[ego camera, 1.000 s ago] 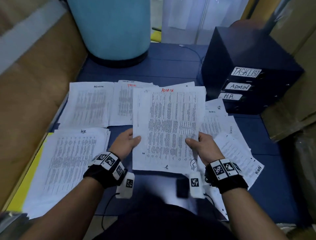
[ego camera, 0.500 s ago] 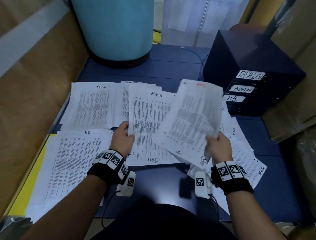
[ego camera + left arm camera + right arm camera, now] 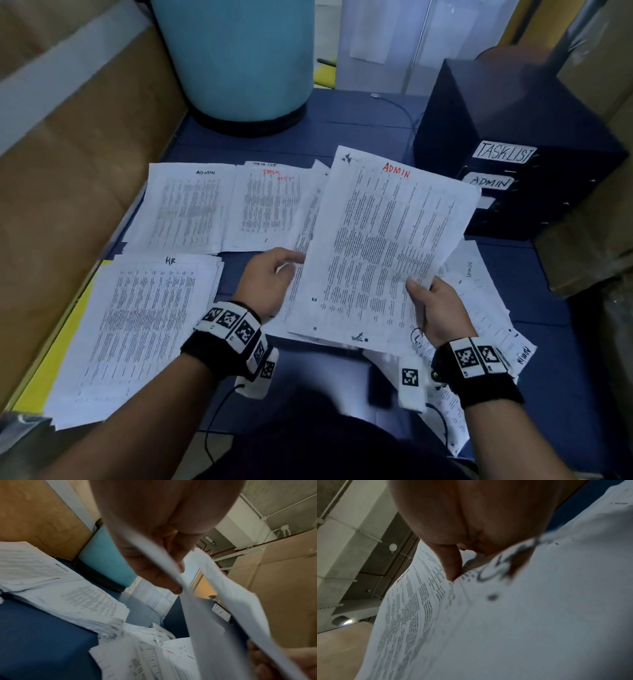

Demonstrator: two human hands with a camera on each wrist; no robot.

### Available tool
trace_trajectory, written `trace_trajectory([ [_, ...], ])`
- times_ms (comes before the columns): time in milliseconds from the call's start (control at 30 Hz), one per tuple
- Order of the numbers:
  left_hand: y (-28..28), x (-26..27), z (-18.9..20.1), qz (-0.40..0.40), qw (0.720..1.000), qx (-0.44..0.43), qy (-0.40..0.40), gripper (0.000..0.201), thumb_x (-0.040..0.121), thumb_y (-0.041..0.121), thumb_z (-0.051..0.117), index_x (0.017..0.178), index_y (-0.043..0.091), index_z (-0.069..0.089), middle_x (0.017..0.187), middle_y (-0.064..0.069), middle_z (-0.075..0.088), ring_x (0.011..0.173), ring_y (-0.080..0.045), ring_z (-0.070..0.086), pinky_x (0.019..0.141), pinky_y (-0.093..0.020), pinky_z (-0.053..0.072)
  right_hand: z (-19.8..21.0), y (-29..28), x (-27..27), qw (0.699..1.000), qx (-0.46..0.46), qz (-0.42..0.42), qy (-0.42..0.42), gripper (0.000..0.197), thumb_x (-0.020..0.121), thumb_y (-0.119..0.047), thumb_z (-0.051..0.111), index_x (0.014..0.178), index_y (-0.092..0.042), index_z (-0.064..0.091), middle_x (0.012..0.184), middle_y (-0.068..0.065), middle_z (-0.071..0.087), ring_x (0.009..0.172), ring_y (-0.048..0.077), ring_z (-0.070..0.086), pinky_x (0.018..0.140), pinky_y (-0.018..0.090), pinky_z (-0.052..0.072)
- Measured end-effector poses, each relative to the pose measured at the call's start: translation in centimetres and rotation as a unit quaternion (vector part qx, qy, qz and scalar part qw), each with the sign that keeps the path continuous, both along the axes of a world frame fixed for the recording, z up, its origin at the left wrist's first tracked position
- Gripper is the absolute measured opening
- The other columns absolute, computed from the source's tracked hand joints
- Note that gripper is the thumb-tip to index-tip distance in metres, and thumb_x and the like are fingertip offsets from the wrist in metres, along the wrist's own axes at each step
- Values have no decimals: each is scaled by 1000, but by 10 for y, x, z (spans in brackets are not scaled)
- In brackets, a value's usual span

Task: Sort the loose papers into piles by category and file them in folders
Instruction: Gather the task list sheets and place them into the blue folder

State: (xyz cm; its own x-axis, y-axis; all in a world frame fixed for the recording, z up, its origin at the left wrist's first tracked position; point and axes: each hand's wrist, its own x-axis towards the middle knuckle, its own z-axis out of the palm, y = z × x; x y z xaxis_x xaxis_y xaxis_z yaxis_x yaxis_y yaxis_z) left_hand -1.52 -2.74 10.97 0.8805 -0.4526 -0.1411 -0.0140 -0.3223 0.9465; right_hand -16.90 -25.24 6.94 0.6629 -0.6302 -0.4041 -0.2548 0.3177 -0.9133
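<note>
The blue desk (image 3: 359, 130) carries nearly everything, and crowding is the main hazard. The black drawer unit (image 3: 513, 137), labelled TASKLIST and ADMIN, stands at the far right corner. The HR pile (image 3: 144, 329) overhangs the near left edge and could slide off if an arm brushes it. The ADMIN pile (image 3: 186, 205) and the tasklist pile (image 3: 270, 205) lie side by side toward the far left; their edges nearly meet, so a carelessly dropped page could straddle both. The unsorted heap (image 3: 486, 308) sprawls by the right edge. The sheet headed ADMIN in red (image 3: 387, 253) is held above the middle, pinched at its near right corner by the right hand (image 3: 436, 311); thin paper may buckle or slip. The left hand (image 3: 270, 284) pinches another sheet's edge.
</note>
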Motion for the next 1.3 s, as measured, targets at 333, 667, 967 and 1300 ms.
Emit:
trace_trajectory([
  [333, -19, -41, 19, -16, 996, 41, -72, 14, 85, 13, 65, 97, 20, 67, 102, 7, 69, 100, -11, 64, 94, -38, 50, -14, 4, 5, 997, 36, 63, -7, 32, 97, -16, 57, 128, -10, 52, 110, -3, 64, 106, 16, 61, 87, 25, 47],
  [667, 45, -6, 1, 24, 996, 87, -10, 65, 78, 19, 67, 136, 22, 39, 132, -2, 55, 122, -18, 53, 100, -44, 47, -19, 47, 52, 990, 48, 125, -39, 27, 100, 0, 45, 116, -16, 59, 113, 1, 70, 105, 11, 68, 92, 34, 54],
  [967, 118, 76, -32, 81, 986, 129, -72, 94, 81, -13, 43, 149, 42, 9, 126, 45, 31, 70, 9, 41, 67, -16, 41, -24, 115, 138, 976, -69, 203, 39, 16, 89, -30, 63, 85, -17, 55, 77, -4, 62, 72, 16, 58, 70, 36, 49],
  [1300, 168, 260, -46, 165, 970, 157, -91, 100, 72, -18, 31, 152, 37, 5, 156, 4, 23, 142, -13, 25, 116, -23, 21, -38, 146, 177, 984, -16, 164, 74, 15, 97, -16, 55, 88, -5, 53, 77, 13, 59, 58, 22, 55, 54, 30, 45],
])
